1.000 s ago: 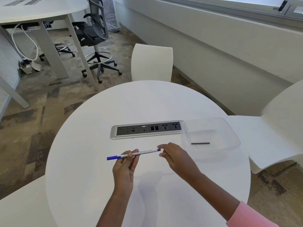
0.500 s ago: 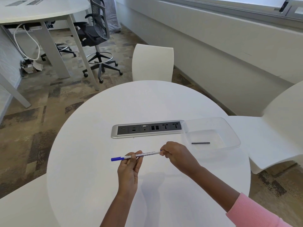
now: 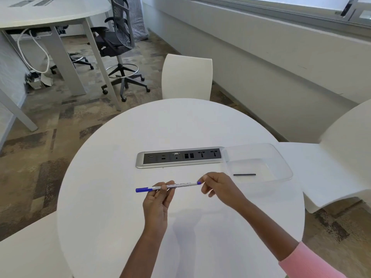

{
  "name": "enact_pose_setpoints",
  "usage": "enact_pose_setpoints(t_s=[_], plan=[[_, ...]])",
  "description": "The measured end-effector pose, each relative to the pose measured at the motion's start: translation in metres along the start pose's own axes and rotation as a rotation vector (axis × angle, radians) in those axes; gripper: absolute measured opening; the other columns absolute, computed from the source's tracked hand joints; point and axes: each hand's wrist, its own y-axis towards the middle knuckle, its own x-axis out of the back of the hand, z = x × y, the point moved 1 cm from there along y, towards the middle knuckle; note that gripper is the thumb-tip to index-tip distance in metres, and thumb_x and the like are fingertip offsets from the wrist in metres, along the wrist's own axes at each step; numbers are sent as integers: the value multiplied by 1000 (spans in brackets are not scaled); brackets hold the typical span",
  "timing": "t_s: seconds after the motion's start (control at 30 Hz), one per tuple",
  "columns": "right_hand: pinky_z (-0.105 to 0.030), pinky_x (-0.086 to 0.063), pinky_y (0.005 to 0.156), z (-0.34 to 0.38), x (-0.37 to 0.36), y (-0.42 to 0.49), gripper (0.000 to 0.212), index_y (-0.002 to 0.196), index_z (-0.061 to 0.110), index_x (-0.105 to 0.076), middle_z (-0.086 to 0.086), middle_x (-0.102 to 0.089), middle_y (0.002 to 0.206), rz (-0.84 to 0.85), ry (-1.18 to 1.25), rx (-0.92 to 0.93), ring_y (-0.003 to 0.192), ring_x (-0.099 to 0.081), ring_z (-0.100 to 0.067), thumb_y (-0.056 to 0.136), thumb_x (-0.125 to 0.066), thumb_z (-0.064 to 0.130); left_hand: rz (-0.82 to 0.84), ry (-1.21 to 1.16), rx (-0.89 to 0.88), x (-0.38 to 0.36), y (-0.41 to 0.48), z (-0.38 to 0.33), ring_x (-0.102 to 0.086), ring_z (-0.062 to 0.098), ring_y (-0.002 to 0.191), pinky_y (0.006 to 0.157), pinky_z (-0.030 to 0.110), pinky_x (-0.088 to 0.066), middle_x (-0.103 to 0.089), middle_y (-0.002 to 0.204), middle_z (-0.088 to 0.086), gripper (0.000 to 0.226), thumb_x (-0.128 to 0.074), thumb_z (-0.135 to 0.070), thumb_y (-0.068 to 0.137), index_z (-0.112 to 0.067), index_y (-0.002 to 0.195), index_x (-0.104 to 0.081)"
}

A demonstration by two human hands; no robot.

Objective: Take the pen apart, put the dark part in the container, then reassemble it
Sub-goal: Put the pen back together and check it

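A white pen [image 3: 181,185] with a blue cap on its left end is held level above the round white table [image 3: 124,217]. My left hand [image 3: 157,201] pinches the barrel near the cap. My right hand [image 3: 217,187] holds the pen's right end, where a small blue plug shows between the fingertips. A thin dark stick [image 3: 244,174] lies flat inside the clear plastic container [image 3: 281,163] at the table's right side, apart from both hands.
A silver power and socket strip [image 3: 179,157] is set into the table just beyond the pen, touching the container's left edge. White chairs stand behind [image 3: 186,77] and to the right [image 3: 341,149] of the table. A black office chair [image 3: 117,43] and a desk stand further back.
Both hands and the pen have stayed almost in place; the right fingertips shifted slightly on the pen's right end. The dark stick has not moved in the container.
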Motion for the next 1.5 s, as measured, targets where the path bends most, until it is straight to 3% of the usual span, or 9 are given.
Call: enact_pose_setpoints(t_s=[0.13,0.27,0.47,0.63,0.83,1.0,1.13,1.33,1.5], plan=[[-30,-45,75,-8,-6,-6,20,98,10,-64,-1,-60,82,-127,-260,217,76,-52,-15,91,-46,8,-26,-19,4,1,0,-1,-72,11,67,65,19,-58,-74,67,4,16,-44,1,92,-4,82,-56],[-20,-35,65,-12,-11,-8,19,96,8,-63,-5,-58,82,-169,-507,397,72,-47,-11,91,-47,17,-39,-26,14,0,-2,0,-72,11,66,66,20,-58,-74,66,4,16,-44,0,92,-4,83,-56],[-31,-37,60,-15,-9,-6,27,82,12,-55,-6,-57,70,-250,-711,549,67,-41,-14,87,-36,30,-23,-44,33,-2,-5,0,-71,10,66,62,18,-58,-74,67,4,15,-44,0,92,-4,83,-55],[-22,-27,58,-6,-5,-8,23,81,4,-58,1,-47,66,-156,-585,506,64,-38,-16,87,-45,21,-15,-38,56,-4,-6,1,-71,10,64,62,18,-57,-73,65,4,15,-44,0,92,-4,82,-54],[-19,-24,50,0,1,-6,35,56,24,-44,7,-39,56,26,-299,220,54,-33,-8,88,-47,9,2,0,50,-4,-4,2,-71,9,65,59,17,-57,-73,66,3,15,-44,0,92,-5,81,-53],[-18,-25,46,-3,3,-1,36,50,16,-48,5,-39,44,124,-21,-5,42,-34,-7,84,-49,4,56,101,1,-5,-2,-1,-71,10,69,61,16,-56,-73,67,3,16,-45,1,91,-5,79,-53],[-15,-28,45,-6,6,-4,34,58,13,-52,3,-43,51,227,220,-252,44,-39,-9,91,-45,8,90,169,-35,-7,-1,-3,-71,11,71,64,17,-56,-73,69,3,14,-47,3,90,-4,80,-53],[-15,-33,43,-7,1,-5,41,70,11,-61,2,-51,53,35,220,-79,46,-47,-8,98,-33,23,44,75,-32,-8,-1,-5,-71,11,71,64,18,-57,-74,69,4,14,-47,2,90,-4,81,-55],[-10,-36,53,-15,-6,-11,19,85,21,-58,3,-51,59,-126,-43,144,56,-49,0,94,-43,14,-11,10,-13,-4,-2,-4,-72,11,69,63,17,-57,-74,68,4,14,-47,1,90,-4,82,-56]])
